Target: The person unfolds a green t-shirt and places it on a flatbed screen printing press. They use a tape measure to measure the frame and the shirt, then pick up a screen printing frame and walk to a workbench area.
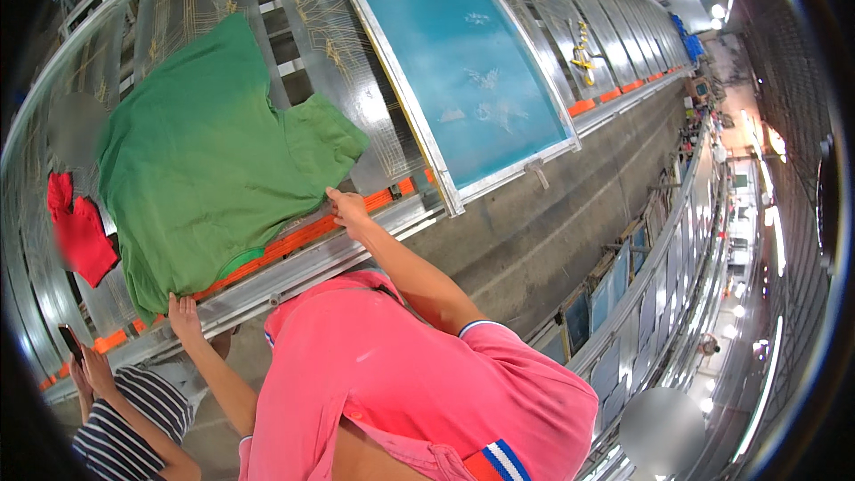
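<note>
A green T-shirt (196,142) lies spread over the metal slats of a long table (329,36), its near edge along an orange rail. My left hand (183,310) pinches that edge at the lower left corner of the shirt. Further right, my right hand (343,203) grips the shirt's edge just below the sleeve. A framed screen with teal mesh (459,80) rests on the table to the right of the shirt, close to my right hand. A red piece of cloth (85,240) lies at the shirt's left.
Another person in a striped top (134,428) stands at lower left, holding a phone (71,343). An aisle floor (534,232) runs below the table, with framed screens (606,294) leaning along its far side. A yellow object (583,58) sits further along the table.
</note>
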### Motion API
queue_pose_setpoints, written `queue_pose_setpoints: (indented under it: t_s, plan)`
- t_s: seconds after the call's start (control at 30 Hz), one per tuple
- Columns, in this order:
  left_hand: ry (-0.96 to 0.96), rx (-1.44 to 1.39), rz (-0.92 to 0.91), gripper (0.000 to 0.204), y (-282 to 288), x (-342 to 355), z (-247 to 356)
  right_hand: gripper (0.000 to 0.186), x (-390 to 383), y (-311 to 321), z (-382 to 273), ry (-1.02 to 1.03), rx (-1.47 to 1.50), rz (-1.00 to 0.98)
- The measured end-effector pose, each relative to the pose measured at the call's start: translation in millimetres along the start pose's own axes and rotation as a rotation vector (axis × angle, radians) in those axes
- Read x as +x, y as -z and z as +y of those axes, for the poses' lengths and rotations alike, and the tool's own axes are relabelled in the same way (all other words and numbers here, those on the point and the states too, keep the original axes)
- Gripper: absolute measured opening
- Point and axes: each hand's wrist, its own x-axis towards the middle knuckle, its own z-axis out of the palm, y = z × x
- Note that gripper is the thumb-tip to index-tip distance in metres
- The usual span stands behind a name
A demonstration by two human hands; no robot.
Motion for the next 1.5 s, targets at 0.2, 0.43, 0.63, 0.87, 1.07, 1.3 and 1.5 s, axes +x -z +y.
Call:
queue_pose_setpoints:
  t_s: [0.2, 0.43, 0.63, 0.87, 1.07, 1.3, 1.5]
  plan:
    - [0.091, -0.032, 0.022, 0.072, -20, 22, 9, 0.078, 34, -11, 1, 0.004, 0.222, -0.098]
    - [0.085, 0.053, 0.079, 0.057, -10, 24, 11, 0.063, 37, -5, 18, 0.08, 0.257, 0.069]
    - [0.097, -0.125, -0.207, 0.054, 30, 26, 2, 0.025, 28, -3, 14, 0.238, 0.087, 0.178]
    - [0.004, -0.398, -0.307, 0.041, -95, -39, 47, 0.018, 46, -10, -24, 0.43, 0.158, 0.242]
    - [-0.413, -0.163, -0.519, 0.021, -204, -62, 211, 0.015, -21, -76, -228, 0.806, -0.004, -0.082]
    - [-0.978, -0.103, -0.408, 0.035, -224, -171, 324, 0.016, -185, -60, -334, 1.25, 0.23, -0.143]
    - [-0.802, 0.01, -0.266, 0.04, -86, -206, 249, 0.024, -237, 25, -220, 1.094, 0.249, 0.057]
